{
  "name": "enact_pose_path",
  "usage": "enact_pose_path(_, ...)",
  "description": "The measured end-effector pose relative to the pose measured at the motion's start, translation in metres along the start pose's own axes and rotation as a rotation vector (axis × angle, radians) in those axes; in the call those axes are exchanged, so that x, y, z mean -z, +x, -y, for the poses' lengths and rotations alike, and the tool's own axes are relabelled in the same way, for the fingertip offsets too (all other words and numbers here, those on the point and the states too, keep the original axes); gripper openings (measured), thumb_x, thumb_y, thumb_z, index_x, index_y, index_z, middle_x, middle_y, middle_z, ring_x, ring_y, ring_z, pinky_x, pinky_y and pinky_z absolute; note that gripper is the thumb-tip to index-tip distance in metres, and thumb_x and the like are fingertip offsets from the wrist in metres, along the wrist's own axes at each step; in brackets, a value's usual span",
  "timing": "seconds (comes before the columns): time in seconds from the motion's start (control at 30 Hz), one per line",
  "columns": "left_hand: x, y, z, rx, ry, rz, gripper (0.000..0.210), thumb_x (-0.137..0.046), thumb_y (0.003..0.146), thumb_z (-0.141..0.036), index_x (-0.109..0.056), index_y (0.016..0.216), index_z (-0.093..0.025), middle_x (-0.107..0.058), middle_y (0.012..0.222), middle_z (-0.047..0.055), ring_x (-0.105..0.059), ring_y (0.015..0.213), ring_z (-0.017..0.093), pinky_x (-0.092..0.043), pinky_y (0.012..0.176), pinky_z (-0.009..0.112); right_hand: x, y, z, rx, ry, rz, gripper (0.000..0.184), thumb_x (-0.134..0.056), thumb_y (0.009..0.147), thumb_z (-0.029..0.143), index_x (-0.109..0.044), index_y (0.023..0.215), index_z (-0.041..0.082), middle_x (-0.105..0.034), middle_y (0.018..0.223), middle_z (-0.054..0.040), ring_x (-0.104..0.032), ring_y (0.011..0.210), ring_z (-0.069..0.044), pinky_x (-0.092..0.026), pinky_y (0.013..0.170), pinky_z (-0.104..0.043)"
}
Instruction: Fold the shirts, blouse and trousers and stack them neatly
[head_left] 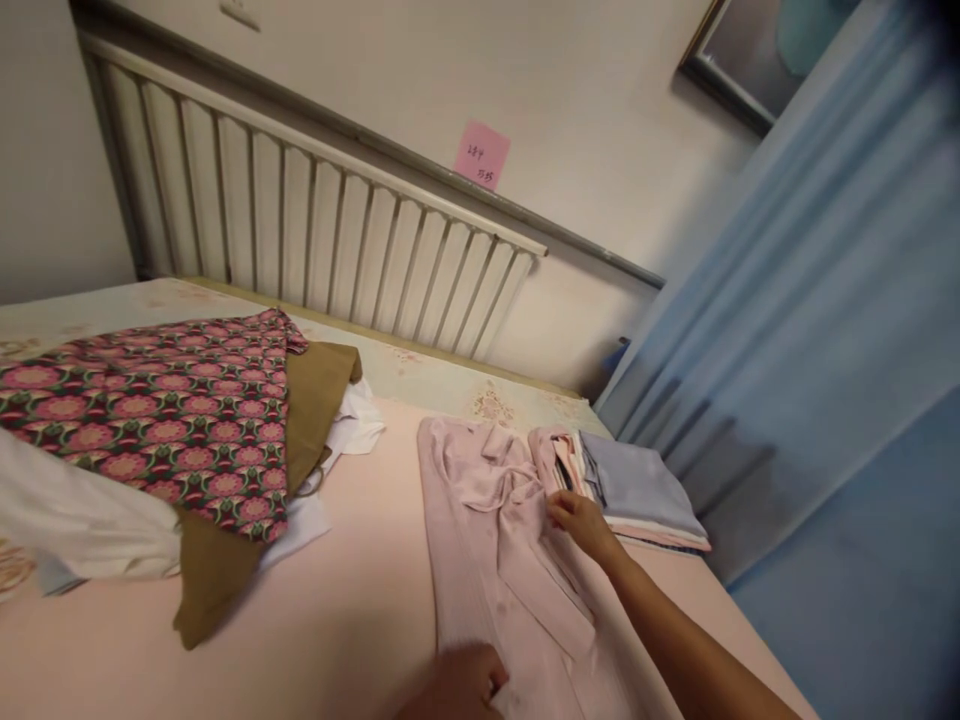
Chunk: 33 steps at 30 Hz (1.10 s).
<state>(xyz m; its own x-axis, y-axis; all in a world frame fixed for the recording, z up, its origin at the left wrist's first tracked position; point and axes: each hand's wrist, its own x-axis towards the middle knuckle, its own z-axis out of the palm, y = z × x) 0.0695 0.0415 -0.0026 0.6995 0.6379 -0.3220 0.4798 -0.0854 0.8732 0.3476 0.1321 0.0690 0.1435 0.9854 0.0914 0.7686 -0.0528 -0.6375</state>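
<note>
Far left: a loose pile on the bed with the pale pink sheet [360,570]. White cloth garment [82,515] at the near side, a pink, black and green flower-print cloth [195,410] on top, olive-brown fabric [319,400] poking out under it. The pile was well apart from the work.

Middle: pale pink, satiny, buttoned long-sleeved blouse [465,560], spread on the bed, collar end toward the wall. Soft bow tie [517,490] lay bunched near the neck; one sleeve [544,590] lay across the front, cuff toward the near end.

Left hand [469,685] was at the lower part of the blouse. Fingers curled, but blurred and cut by the frame edge; couldn't tell if they had cloth.

Right hand [576,518] was at the blouse's far right edge, just beside the bow tie. Fingers bent in, tips at the cloth; couldn't tell pinch from rest.

Handling, my read: slick fabric, so light tension between both hands beat tugging. Sleeve wanted to lie straight, bow tie pressed flat, side edge squared.

Right: folded stack of grey-blue, white and pink clothes [645,480], close by the right hand. Elbow room there looked tight; a wide sweep risked nudging it.
</note>
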Motion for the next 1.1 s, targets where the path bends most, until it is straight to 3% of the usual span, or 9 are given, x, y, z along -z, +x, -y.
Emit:
enact_pose_path(0.13,0.005,-0.009,-0.013,0.048,0.012,-0.051,0.041,-0.054,0.06,-0.013,-0.067,0.098,-0.023,-0.067,0.09,0.001,-0.061,0.08,0.018,-0.039,0.061,0.025,-0.006,-0.06,-0.017,-0.045,-0.004,0.009,0.019,-0.048,0.074,0.032,-0.063,0.072,0.02,-0.064,0.066,0.0,-0.058,0.065,-0.017,-0.043,0.063,-0.026)
enact_pose_path(0.23,0.007,-0.009,-0.017,0.072,-0.033,-0.021,0.042,-0.053,0.058,-0.013,-0.067,0.097,-0.022,-0.067,0.091,0.003,-0.06,0.073,0.017,-0.037,0.054,0.023,-0.014,-0.082,-0.027,-0.072,-0.033,-0.043,0.021,-0.048,0.077,0.033,-0.064,0.078,0.02,-0.067,0.073,-0.0008,-0.06,0.072,-0.019,-0.043,0.068,-0.027)
enact_pose_path(0.43,0.007,-0.008,-0.018,0.088,-0.044,-0.012,0.042,-0.052,0.057,-0.012,-0.066,0.095,-0.02,-0.066,0.088,0.003,-0.059,0.066,0.016,-0.035,0.049,0.021,-0.031,-0.076,-0.024,-0.103,-0.204,-0.061,0.012,-0.057,0.074,0.028,-0.063,0.081,0.02,-0.064,0.073,-0.0006,-0.056,0.069,-0.017,-0.037,0.064,-0.025)
enact_pose_path(0.5,0.008,-0.008,-0.018,0.083,-0.028,-0.023,0.043,-0.053,0.056,-0.012,-0.067,0.095,-0.021,-0.066,0.088,0.003,-0.06,0.071,0.016,-0.034,0.05,0.021,-0.037,-0.07,-0.022,-0.123,-0.261,-0.032,0.004,-0.058,0.071,0.024,-0.059,0.072,0.02,-0.06,0.067,0.0009,-0.052,0.064,-0.015,-0.033,0.061,-0.024)
enact_pose_path(0.63,0.009,-0.008,-0.018,0.087,-0.017,-0.013,0.045,-0.052,0.054,-0.012,-0.068,0.095,-0.022,-0.068,0.09,0.002,-0.061,0.075,0.017,-0.033,0.051,0.021,-0.038,-0.064,-0.018,-0.128,-0.283,0.001,0.014,-0.054,0.065,0.019,-0.045,0.055,0.02,-0.048,0.055,0.0044,-0.045,0.057,-0.012,-0.029,0.056,-0.023)
enact_pose_path(0.73,0.009,-0.009,-0.017,0.072,0.004,-0.012,0.044,-0.052,0.055,-0.012,-0.068,0.094,-0.023,-0.069,0.087,0.0,-0.061,0.075,0.017,-0.033,0.052,0.021,-0.014,-0.065,-0.007,-0.112,-0.211,-0.096,0.007,-0.048,0.066,0.023,-0.046,0.059,0.021,-0.049,0.057,0.0044,-0.047,0.059,-0.014,-0.032,0.056,-0.022)
enact_pose_path(0.93,0.014,-0.017,-0.028,0.064,-0.083,0.019,0.048,-0.053,0.058,-0.01,-0.066,0.102,-0.021,-0.068,0.092,0.001,-0.059,0.072,0.013,-0.034,0.053,0.02,0.075,-0.068,0.004,-0.052,-0.188,-0.414,0.024,-0.042,0.071,0.038,-0.059,0.073,0.021,-0.059,0.065,0.0009,-0.055,0.066,-0.018,-0.04,0.062,-0.026)
enact_pose_path(1.1,0.02,-0.024,-0.031,0.05,-0.101,0.06,0.047,-0.054,0.058,-0.012,-0.066,0.103,-0.02,-0.067,0.094,0.002,-0.057,0.07,0.013,-0.034,0.052,0.02,0.13,-0.064,-0.028,-0.168,-0.337,-0.404,0.03,-0.044,0.071,0.041,-0.065,0.079,0.021,-0.068,0.072,-0.0024,-0.061,0.071,-0.022,-0.043,0.063,-0.028)
